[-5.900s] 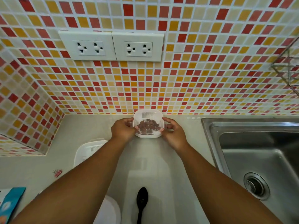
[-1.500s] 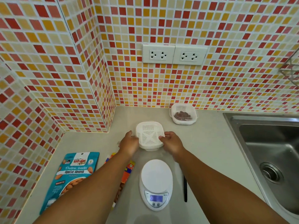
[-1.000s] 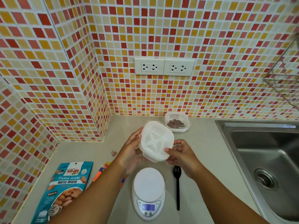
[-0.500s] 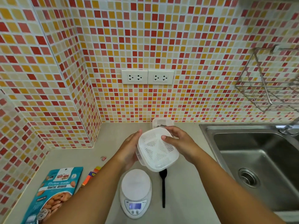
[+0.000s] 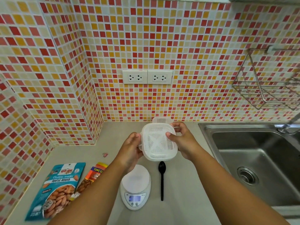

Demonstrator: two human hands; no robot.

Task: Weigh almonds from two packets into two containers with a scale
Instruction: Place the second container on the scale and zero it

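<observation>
We have the white slotted plastic container (image 5: 158, 143) up in the air between both hands, tilted so its slotted inside faces us, just above the far end of the white oval digital scale (image 5: 136, 187). Our left hand (image 5: 131, 150) curls round its left edge; our right hand (image 5: 180, 140) pinches the right rim, thumb inside on the slotted face and fingers behind. It looks like a basket sitting in a clear outer tub, and nothing is inside it that we can see.

Behind it, against the tiled wall, the rim of a second white plastic container (image 5: 161, 120) pokes out on the pale surface (image 5: 186, 200). Most of it is hidden by the one we hold, so we cannot tell from here what it contains.

The scale's platform is bare and its display is lit, though the reading is too small to make out. The black plastic spoon (image 5: 161, 179) lies just right of the scale, bowl pointing away from us. Off to the left lie the teal packet of roasted almonds (image 5: 56, 189) and, just beside it, the orange and yellow packet (image 5: 92, 176), partly under our left forearm.

So where are we? Our judgement: at best halfway. This container is empty and not yet on the scale. Still to come: set it down on the platform, zero the reading if needed, then spoon or pour almonds from a packet until the weight is right.
</observation>
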